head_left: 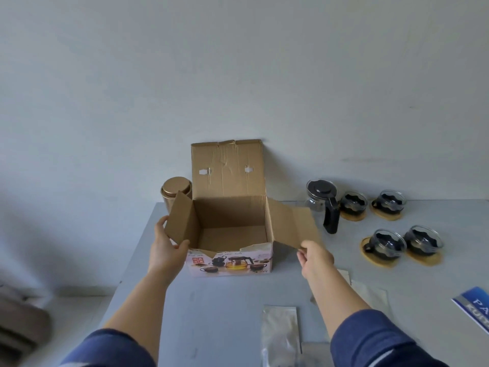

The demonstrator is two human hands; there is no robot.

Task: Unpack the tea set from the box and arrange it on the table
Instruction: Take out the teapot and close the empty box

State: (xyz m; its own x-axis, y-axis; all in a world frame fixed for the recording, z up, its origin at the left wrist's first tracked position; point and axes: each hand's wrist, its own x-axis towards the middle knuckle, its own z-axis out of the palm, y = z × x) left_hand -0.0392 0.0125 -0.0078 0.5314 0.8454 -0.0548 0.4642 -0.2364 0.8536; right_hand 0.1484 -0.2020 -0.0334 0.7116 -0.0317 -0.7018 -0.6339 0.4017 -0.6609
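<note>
An open cardboard box [230, 215] with a printed tea-set picture on its front stands on the grey table [225, 300]; nothing shows inside it. My left hand [165, 247] holds the left side flap, thumb at the front corner. My right hand [313, 256] pinches the edge of the right side flap, which lies spread outward. To the right stand a glass teapot [322, 202] with black lid and handle, and several glass cups on wooden coasters: two at the back [353, 203] [390, 202], two nearer [386, 245] [423, 239].
A gold round tin [176, 193] stands behind the box's left flap, by the wall. Silvery plastic bags [280, 332] and white paper [370, 295] lie near the table's front. A blue booklet [476, 305] sits at the right edge. The table's left edge drops to the floor.
</note>
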